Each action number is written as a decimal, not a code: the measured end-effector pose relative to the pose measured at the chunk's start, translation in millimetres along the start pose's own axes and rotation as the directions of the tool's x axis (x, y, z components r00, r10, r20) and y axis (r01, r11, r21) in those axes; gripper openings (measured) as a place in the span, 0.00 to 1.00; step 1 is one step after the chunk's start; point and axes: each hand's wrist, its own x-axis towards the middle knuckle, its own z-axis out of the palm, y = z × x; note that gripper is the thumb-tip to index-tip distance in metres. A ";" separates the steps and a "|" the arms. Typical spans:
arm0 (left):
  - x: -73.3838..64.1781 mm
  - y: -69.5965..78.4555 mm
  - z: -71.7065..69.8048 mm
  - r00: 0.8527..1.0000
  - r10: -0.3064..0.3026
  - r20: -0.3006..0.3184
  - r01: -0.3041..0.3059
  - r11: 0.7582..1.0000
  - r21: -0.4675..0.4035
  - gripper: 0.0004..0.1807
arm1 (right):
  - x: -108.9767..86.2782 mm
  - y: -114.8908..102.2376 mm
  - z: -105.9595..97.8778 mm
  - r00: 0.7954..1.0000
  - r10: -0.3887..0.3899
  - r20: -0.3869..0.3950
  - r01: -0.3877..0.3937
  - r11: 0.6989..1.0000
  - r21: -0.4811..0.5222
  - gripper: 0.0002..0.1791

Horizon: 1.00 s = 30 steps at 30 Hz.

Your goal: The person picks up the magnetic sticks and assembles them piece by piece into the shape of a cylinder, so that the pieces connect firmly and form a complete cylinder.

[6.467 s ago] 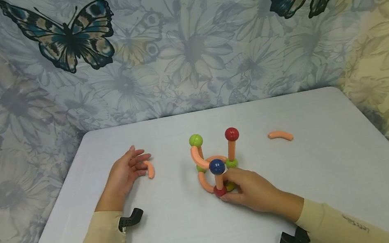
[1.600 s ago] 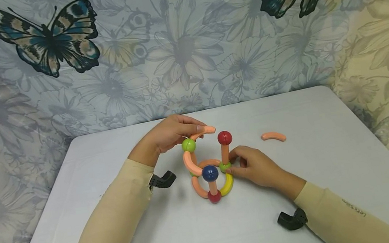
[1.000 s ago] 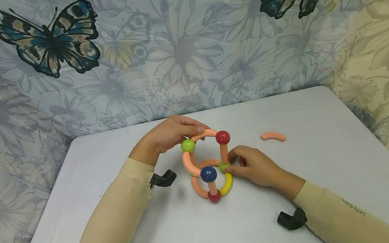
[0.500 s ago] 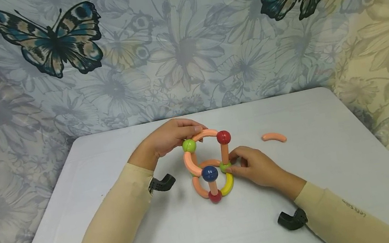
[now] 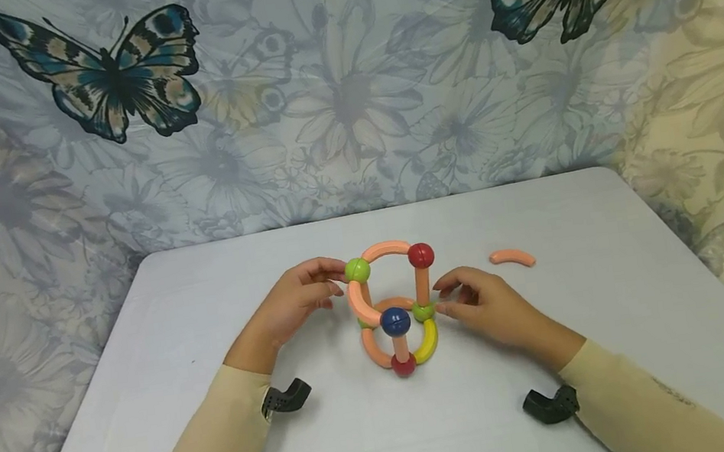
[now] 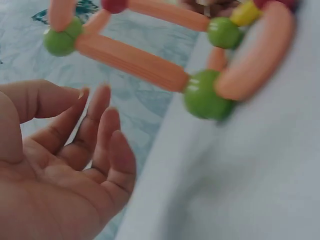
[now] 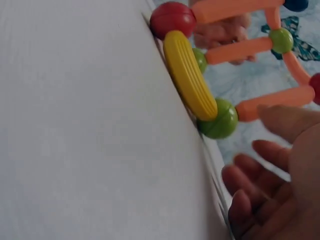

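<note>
A frame of balls and sticks from a building toy stands on the table. Its lower ring has a red ball (image 5: 404,364), green balls and a yellow curved stick (image 5: 427,342). Above are a blue ball (image 5: 395,322), a green ball (image 5: 357,270) and a red ball (image 5: 421,255), carried by upright orange sticks. An orange curved stick (image 5: 386,248) bridges the upper green and red balls at the back. My left hand (image 5: 296,301) is beside the upper green ball, holding nothing, fingers loosely bent. Just right of the lower green ball (image 7: 220,119), my right hand (image 5: 495,308) is empty, its fingers apart.
One loose orange curved stick (image 5: 512,259) lies on the white table (image 5: 364,442) to the right of the frame. The table's far edge meets a patterned cloth (image 5: 366,156) with flowers and butterflies.
My left hand picked the curved stick off the table's left side, joined it between the upper green and red balls, then let go and drew back left. My right hand has released the lower green ball.
</note>
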 end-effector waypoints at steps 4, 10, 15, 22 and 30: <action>-9.0 -22.3 7.5 1.000 -0.006 -0.017 0.007 0.998 0.058 0.21 | -1.9 -4.9 -14.3 1.000 0.024 0.002 -0.024 0.997 0.079 0.18; -5.5 -39.9 16.7 0.998 0.056 0.032 -0.061 0.973 0.224 0.22 | 0.0 -11.7 -40.4 0.998 -0.030 -0.056 0.037 0.992 0.118 0.18; -3.3 -44.3 16.6 0.996 0.074 0.042 -0.084 0.929 0.361 0.21 | -0.9 -3.7 -63.4 0.990 -0.033 -0.136 0.055 0.985 0.166 0.17; -5.0 -50.6 15.5 0.997 0.067 0.034 -0.075 0.923 0.378 0.18 | -1.8 17.9 -93.3 0.977 0.034 -0.212 0.024 0.964 0.264 0.16; -7.1 -48.7 16.0 0.997 0.067 0.028 -0.073 0.923 0.379 0.19 | -6.8 53.5 -115.2 0.922 0.210 -0.326 -0.182 0.977 0.114 0.23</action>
